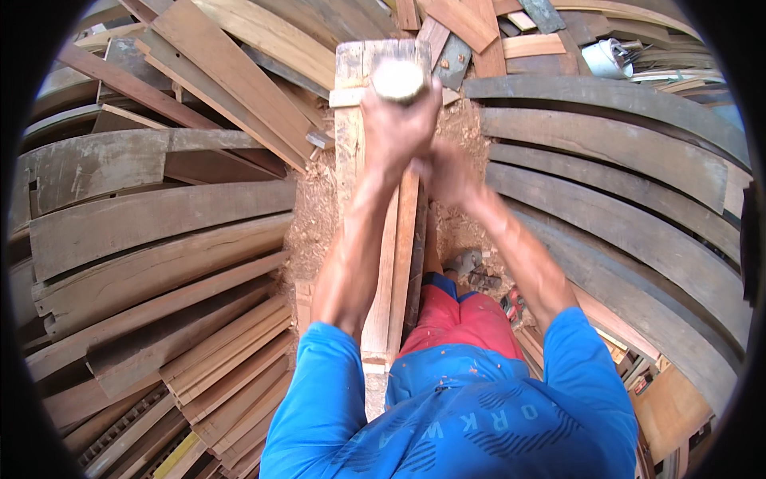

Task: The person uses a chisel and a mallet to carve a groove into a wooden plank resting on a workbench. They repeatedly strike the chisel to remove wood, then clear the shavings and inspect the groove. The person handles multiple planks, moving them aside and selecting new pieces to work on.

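My left hand [395, 128] is wrapped round a blurred object with a round, pale top [399, 78], near the far end of a worn wooden bench [349, 118]. My right hand [443, 172] is just below and to the right of the left one, smeared by motion; I cannot make out its fingers or what they hold. Long reddish-brown wooden strips [391, 263] lie lengthwise along the bench beneath my arms.
Stacked boards [159, 231] rise on the left, long weathered planks [622, 199] on the right, with mixed offcuts [471, 24] and a white bucket [606, 57] beyond. Wood shavings [459, 128] cover the ground beside the bench; blurry metal items [479, 267] lie by my legs.
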`<state>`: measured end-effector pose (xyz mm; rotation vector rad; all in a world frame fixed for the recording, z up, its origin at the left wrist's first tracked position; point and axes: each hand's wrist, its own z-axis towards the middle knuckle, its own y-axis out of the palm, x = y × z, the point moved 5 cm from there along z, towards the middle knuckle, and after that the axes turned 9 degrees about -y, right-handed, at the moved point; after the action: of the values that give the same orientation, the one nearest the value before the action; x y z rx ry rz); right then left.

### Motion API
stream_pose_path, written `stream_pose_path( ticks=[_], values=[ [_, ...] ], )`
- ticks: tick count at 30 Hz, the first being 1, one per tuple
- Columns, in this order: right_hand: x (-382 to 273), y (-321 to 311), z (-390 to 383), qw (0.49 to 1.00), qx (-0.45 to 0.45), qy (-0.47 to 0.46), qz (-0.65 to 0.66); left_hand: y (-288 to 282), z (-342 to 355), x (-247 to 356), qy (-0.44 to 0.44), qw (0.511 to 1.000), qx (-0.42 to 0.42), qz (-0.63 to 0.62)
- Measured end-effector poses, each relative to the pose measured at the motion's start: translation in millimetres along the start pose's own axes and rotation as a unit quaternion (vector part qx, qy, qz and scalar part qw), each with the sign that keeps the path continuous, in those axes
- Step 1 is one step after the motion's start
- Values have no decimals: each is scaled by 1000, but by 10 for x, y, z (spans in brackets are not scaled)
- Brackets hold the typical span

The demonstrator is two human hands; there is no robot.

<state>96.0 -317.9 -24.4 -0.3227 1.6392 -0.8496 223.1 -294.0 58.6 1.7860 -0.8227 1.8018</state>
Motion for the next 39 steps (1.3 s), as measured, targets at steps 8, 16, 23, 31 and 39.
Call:
stream_pose_path(
  ticks=[8,16,23,31,39],
  values=[
    [-410,47,-231,983,-147,97,-56,-138,-157,-50,-109,993,-42,2],
    [-175,-25,291,994,45,-14,-94,-141,324,66,15,1000,-21,-9],
    [-389,183,-346,1000,4,26,4,-153,-276,-114,-55,998,-34,5],
    [-74,-151,254,995,-32,30,-85,3,271,73,-7,1000,-7,23],
    [-154,-23,134,999,-30,20,-32,-94,39,24,10,1000,-11,21]
  ],
)
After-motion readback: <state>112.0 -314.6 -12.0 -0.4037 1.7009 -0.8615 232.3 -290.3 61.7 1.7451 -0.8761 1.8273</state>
